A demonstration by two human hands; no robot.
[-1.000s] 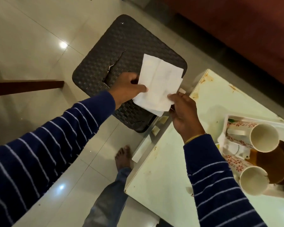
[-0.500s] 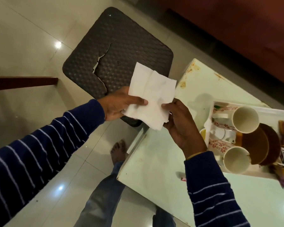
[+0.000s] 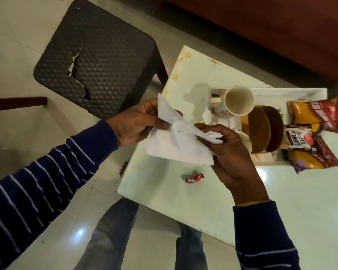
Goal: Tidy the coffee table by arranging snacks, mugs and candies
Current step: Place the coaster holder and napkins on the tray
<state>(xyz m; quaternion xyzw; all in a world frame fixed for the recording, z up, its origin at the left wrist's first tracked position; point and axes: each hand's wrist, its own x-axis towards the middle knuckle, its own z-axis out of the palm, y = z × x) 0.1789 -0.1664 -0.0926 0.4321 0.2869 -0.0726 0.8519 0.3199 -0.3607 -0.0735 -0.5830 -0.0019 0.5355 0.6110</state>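
Observation:
A white paper napkin (image 3: 176, 147) hangs crumpled between both hands above the left edge of the pale coffee table (image 3: 183, 207). My left hand (image 3: 135, 121) pinches its upper left corner; my right hand (image 3: 232, 152) grips its right side. A red wrapped candy (image 3: 194, 178) lies on the table just below the napkin. At the right, a white tray (image 3: 289, 92) holds a floral mug (image 3: 238, 103) on its side, brown plates (image 3: 265, 129) standing on edge, a peanuts packet (image 3: 297, 138) and red-yellow snack packets (image 3: 318, 114). A second mug is mostly hidden behind my right hand.
A dark woven plastic stool (image 3: 98, 55) with a cracked seat stands on the tiled floor left of the table. A red-brown sofa (image 3: 281, 32) runs along the back. A dark wooden bar (image 3: 16, 103) juts in at the far left. My jeans-clad legs (image 3: 109, 236) are below the table's corner.
The flat napkin has come down over the table and is now bunched between my hands. The view swung right, bringing the snack packets and the red candy into sight.

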